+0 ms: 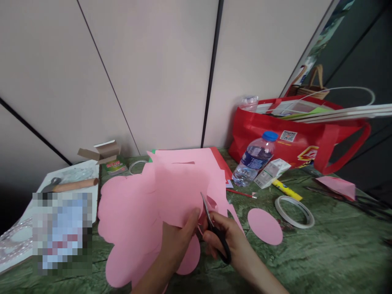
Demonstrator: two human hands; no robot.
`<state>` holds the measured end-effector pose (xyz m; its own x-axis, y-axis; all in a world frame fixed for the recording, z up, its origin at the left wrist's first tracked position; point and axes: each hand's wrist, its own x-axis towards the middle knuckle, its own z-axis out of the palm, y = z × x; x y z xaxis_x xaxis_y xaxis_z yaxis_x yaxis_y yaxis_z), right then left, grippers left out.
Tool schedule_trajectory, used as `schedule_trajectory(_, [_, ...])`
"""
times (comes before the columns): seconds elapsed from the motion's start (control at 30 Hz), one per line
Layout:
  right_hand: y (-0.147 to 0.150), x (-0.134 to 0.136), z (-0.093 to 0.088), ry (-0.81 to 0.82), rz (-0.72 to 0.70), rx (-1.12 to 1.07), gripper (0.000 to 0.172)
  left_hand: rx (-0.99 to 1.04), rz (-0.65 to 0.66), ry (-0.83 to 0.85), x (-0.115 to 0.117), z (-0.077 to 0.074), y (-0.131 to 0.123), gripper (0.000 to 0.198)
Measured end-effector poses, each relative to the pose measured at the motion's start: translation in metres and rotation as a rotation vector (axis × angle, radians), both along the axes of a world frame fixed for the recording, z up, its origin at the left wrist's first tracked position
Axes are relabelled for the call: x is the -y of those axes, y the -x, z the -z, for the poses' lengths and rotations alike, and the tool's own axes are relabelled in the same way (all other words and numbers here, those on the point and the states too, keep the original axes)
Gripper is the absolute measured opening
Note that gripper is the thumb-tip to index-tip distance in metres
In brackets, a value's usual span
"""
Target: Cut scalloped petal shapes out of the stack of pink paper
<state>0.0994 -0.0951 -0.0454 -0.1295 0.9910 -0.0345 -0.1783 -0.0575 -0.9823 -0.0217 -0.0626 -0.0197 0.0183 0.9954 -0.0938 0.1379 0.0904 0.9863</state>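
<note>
On green table [337, 253] by pale wall [153, 61]: pinching pink paper [180, 188] in left hand [177, 241], gripping black scissors [212, 226] tight in right hand [232, 239], near pink circle [265, 226], tape ring [294, 211].

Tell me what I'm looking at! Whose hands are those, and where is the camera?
There is no machine here, just a person's two bare hands. The camera sits on the person's head and looks down, so you see what they see. The left hand pinches a big sheet of pink paper. The right hand holds scissors with their blades at the paper. On the green table are a pink circle, a ring of tape, a water bottle and a red bag.
</note>
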Motion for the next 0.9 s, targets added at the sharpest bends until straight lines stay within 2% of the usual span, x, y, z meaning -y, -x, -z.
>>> schedule_trajectory(0.07, [-0.0012,-0.0004,-0.0024,-0.014,0.004,-0.012,0.033,-0.004,-0.085,0.030,0.0024,-0.0031,-0.0017,0.027])
schedule_trajectory(0.13, [-0.0029,-0.0007,-0.0054,-0.037,0.015,-0.013,0.033,0.045,-0.116,0.042,0.0041,-0.0061,-0.0041,0.019])
schedule_trajectory(0.47, [-0.0061,-0.0017,-0.0055,-0.073,0.017,-0.006,0.035,0.149,-0.068,0.042,0.0035,-0.0046,-0.0057,0.017])
schedule_trajectory(0.67, [-0.0060,-0.0005,-0.0062,-0.071,0.013,-0.006,0.034,0.137,-0.091,0.070,0.0034,-0.0016,-0.0045,0.020])
schedule_trajectory(0.9, [-0.0045,-0.0005,-0.0080,-0.083,0.011,-0.021,0.036,0.137,-0.085,0.056,0.0029,-0.0023,-0.0048,0.015])
